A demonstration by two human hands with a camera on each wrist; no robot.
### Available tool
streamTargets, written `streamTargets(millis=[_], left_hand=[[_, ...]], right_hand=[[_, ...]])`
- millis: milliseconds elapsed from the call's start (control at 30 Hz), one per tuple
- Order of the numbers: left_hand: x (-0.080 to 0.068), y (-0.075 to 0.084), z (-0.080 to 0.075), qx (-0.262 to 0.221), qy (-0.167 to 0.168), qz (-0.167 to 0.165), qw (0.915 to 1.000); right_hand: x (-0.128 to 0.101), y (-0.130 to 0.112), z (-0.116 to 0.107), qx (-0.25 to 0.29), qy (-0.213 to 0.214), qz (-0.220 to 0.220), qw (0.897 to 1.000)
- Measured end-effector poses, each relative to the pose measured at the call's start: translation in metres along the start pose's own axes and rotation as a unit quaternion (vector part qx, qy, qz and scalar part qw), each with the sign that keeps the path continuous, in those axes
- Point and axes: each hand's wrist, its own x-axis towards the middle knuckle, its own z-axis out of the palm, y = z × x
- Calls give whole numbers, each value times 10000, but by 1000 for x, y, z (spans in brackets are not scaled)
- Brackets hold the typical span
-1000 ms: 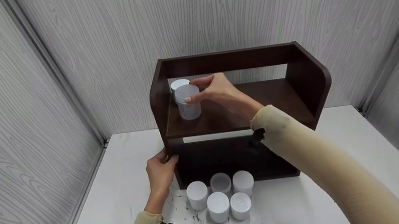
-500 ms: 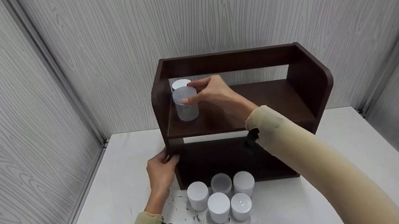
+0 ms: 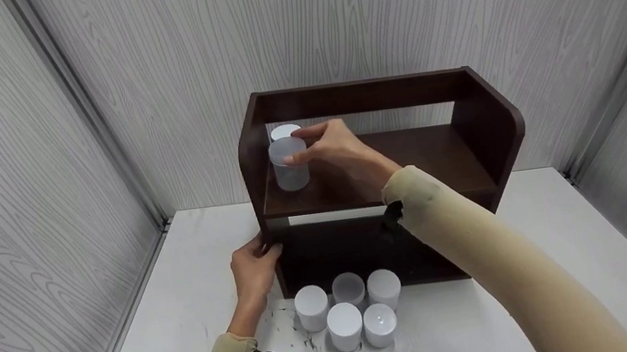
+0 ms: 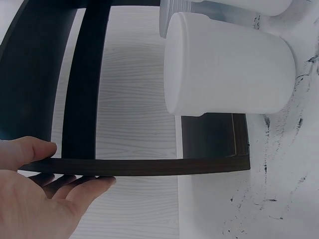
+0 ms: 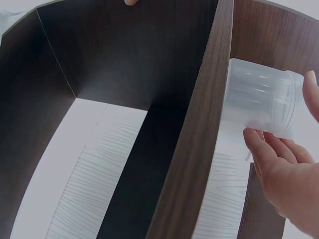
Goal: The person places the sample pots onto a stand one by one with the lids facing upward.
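On my feed, the relation that counts is between the translucent jar (image 3: 291,173) and the upper board (image 3: 433,163) of the dark shelf unit (image 3: 494,122): the jar is upright, its long axis vertical over the board, at the left end close to the side panel (image 3: 251,172). It lies just left of my right hand (image 3: 336,144), which pinches it high up, thumb on the near side and fingers round the far right, so the grip is only as wide as the jar. A white-lidded jar (image 3: 284,131) sits directly on its far side, partly hidden by it. I read the base as down on the board, though neither the head view nor the right wrist view lets me swear it bears full weight. My left hand (image 3: 254,268) is lower and nearer, holding the side panel between thumb and fingers, so the right is the closer one to the jar. What matters, I judge, is keeping that axis plumb and letting the fingers part rightward, clear of the rear lid. Five more jars (image 3: 344,323) stand upright on the white table (image 3: 443,334), near the unit's front.
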Motion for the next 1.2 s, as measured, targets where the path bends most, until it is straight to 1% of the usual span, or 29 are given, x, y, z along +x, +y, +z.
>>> streamTargets(millis=[233, 300, 567, 867, 1067, 1167, 1200], left_hand=[[1, -1, -1, -52, -102, 67, 9999], [1, -1, -2, -36, -85, 97, 9999], [2, -3, -2, -28, -28, 34, 10000], [1, -2, -1, -20, 5, 3, 10000], [-1, -2, -1, -33, -38, 58, 10000], [-1, -2, -1, -97, -91, 72, 9999], [-1, -2, -1, -110, -116, 79, 9998]], right_hand=[[0, 0, 0, -76, -199, -120, 9997], [1, -1, 1, -70, -211, -123, 9997], [4, 0, 1, -26, -251, -48, 9997], [6, 1, -1, -165, -337, -170, 9992], [1, 1, -4, -270, -398, -215, 9986], [-4, 0, -8, -253, -451, -208, 9984], [-6, 1, -10, -162, -491, -199, 9985]])
